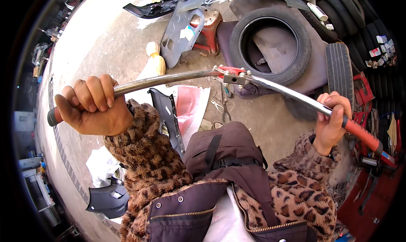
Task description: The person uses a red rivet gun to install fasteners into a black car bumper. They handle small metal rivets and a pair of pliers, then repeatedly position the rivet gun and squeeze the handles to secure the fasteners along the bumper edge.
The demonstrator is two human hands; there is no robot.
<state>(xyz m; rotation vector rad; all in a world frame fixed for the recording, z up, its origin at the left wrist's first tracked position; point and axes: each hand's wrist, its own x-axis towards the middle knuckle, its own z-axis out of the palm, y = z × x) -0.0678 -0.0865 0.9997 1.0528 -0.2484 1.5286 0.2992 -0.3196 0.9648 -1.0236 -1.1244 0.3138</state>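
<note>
I hold a pair of bolt cutters (234, 78) in front of me, with its long metal handles spread wide and its red and dark jointed head in the middle. My left hand (95, 108) is closed round the left handle near its dark end. On the other side, my right hand (332, 119) grips the right handle where the bare metal meets the red sleeve. Nothing shows between the jaws, which point away from me and are partly hidden by the joint.
Beyond the bolt cutters a tyre (304, 51) lies on a dark padded piece. A red stool (208, 30) stands left of it. Pliers (226, 108) lie on the floor. Black trim panels (167, 115) are at the left, and stacked tyres (340, 13) fill the far right.
</note>
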